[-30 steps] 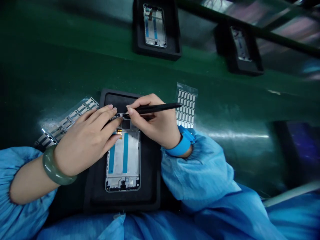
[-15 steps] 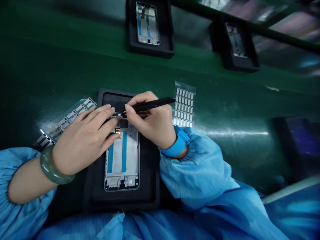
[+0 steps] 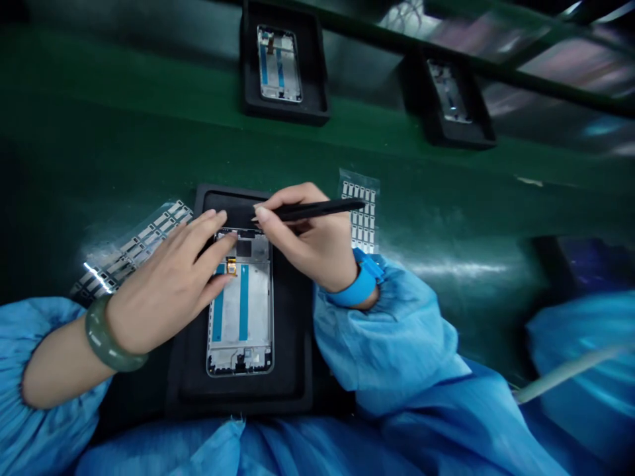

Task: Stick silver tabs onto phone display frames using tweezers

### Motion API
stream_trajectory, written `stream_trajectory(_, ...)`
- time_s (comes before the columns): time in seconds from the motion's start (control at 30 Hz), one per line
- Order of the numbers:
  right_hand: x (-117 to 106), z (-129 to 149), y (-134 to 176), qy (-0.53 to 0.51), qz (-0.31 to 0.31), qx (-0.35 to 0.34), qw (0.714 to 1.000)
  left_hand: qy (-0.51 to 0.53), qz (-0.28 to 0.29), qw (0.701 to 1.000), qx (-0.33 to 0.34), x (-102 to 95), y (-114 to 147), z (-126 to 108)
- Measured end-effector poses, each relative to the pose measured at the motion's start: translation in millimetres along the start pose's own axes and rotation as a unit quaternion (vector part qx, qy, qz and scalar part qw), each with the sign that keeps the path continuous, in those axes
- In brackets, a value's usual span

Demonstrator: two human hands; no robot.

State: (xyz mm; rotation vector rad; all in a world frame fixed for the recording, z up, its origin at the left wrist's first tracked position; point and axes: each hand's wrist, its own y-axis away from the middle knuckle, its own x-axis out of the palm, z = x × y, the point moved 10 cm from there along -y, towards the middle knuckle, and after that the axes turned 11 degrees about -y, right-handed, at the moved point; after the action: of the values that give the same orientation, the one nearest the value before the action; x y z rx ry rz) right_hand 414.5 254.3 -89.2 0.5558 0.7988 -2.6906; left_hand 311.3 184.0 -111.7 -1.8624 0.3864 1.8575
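Note:
A silver phone frame (image 3: 258,297) with two blue adhesive strips lies face up in a black tray (image 3: 292,370). My left hand (image 3: 169,284) is stretched out over the frame's upper left side, its fingers apart and the fingertips at the top edge. Beside its thumb, a small gold flex connector (image 3: 231,266) shows on the frame. Pinched like a pen in my right hand (image 3: 322,248) are black tweezers (image 3: 322,209). Their tip points left, just above the frame's top edge; whether it holds anything is too small to tell.
Sheets of small pale stickers lie on either side: one left sheet (image 3: 143,241) partly under my left hand, one right sheet (image 3: 364,192) behind my right hand. Two further black trays, a middle one (image 3: 317,99) and a right one (image 3: 479,132), hold phone frames at the back. A blue sleeve (image 3: 585,344) appears at right.
My right hand with the tweezers has moved slightly right and away from the frame's top edge, uncovering more of it. My left hand stays on the frame. The view has shifted a little.

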Motion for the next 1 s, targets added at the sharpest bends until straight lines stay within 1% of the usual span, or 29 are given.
stream_trajectory(0.1, -27, -10, -3, 0.001, -0.052, 0.009, 0.999, -0.037, 0.025, 0.997, -0.070, -7.2, 25, 10)
stream_trajectory(0.17, -40, -10, -6, 0.052, -0.052, -0.013, 0.997, -0.053, 0.061, 0.992, -0.093, -2.3, 47, 16)
stream_trajectory(0.2, -42, -11, -7, 0.095, -0.036, -0.022, 0.995, -0.059, 0.073, 0.991, -0.096, 1.5, 56, 18)
stream_trajectory(0.23, -40, -15, -8, 0.145, -0.006, -0.021, 0.989, -0.065, 0.080, 0.990, -0.096, 5.7, 64, 21)
stream_trajectory(0.3, -29, -34, -9, 0.239, 0.090, 0.020, 0.967, -0.077, 0.088, 0.988, -0.099, 15.3, 73, 27)
stream_trajectory(0.37, -15, -57, -5, 0.291, 0.184, 0.084, 0.935, -0.085, 0.092, 0.987, -0.102, 23.6, 77, 34)
stream_trajectory(0.4, -10, -64, -3, 0.301, 0.218, 0.105, 0.923, -0.086, 0.092, 0.987, -0.103, 26.5, 78, 38)
stream_trajectory(0.43, -6, -68, -4, 0.303, 0.240, 0.114, 0.915, -0.086, 0.089, 0.987, -0.105, 28.4, 79, 42)
stream_trajectory(0.5, -5, -68, -10, 0.306, 0.254, 0.102, 0.912, -0.081, 0.080, 0.987, -0.112, 30.1, 82, 53)
stream_trajectory(0.53, -8, -66, -16, 0.310, 0.249, 0.092, 0.913, -0.077, 0.076, 0.987, -0.117, 30.6, 84, 58)
stream_trajectory(0.57, -15, -65, -23, 0.316, 0.232, 0.084, 0.916, -0.071, 0.074, 0.987, -0.124, 31.4, 86, 63)
stream_trajectory(0.63, -38, -64, -41, 0.342, 0.166, 0.088, 0.921, -0.055, 0.073, 0.985, -0.145, 33.7, 91, 73)
stream_trajectory(0.7, -61, -69, -62, 0.370, 0.094, 0.112, 0.918, -0.040, 0.070, 0.982, -0.171, 35.9, 95, 80)
stream_trajectory(0.73, -68, -73, -73, 0.380, 0.064, 0.128, 0.914, -0.036, 0.065, 0.980, -0.184, 36.5, 96, 83)
stream_trajectory(0.77, -70, -78, -86, 0.386, 0.040, 0.146, 0.910, -0.034, 0.059, 0.978, -0.195, 36.8, 97, 85)
stream_trajectory(0.8, -68, -84, -99, 0.387, 0.024, 0.167, 0.907, -0.034, 0.052, 0.977, -0.204, 37.1, 97, 86)
stream_trajectory(0.83, -60, -89, -113, 0.385, 0.013, 0.185, 0.904, -0.037, 0.049, 0.976, -0.208, 37.8, 96, 86)
stream_trajectory(0.9, -33, -94, -144, 0.379, 0.010, 0.201, 0.903, -0.046, 0.048, 0.975, -0.211, 40.0, 94, 85)
stream_trajectory(0.93, -13, -94, -159, 0.380, 0.028, 0.199, 0.903, -0.054, 0.049, 0.975, -0.210, 41.0, 92, 85)
stream_trajectory(0.97, 11, -93, -173, 0.391, 0.069, 0.179, 0.900, -0.062, 0.049, 0.975, -0.207, 41.9, 91, 84)
stream_trajectory(1.0, 38, -87, -186, 0.406, 0.123, 0.131, 0.896, -0.070, 0.047, 0.975, -0.205, 42.3, 90, 83)
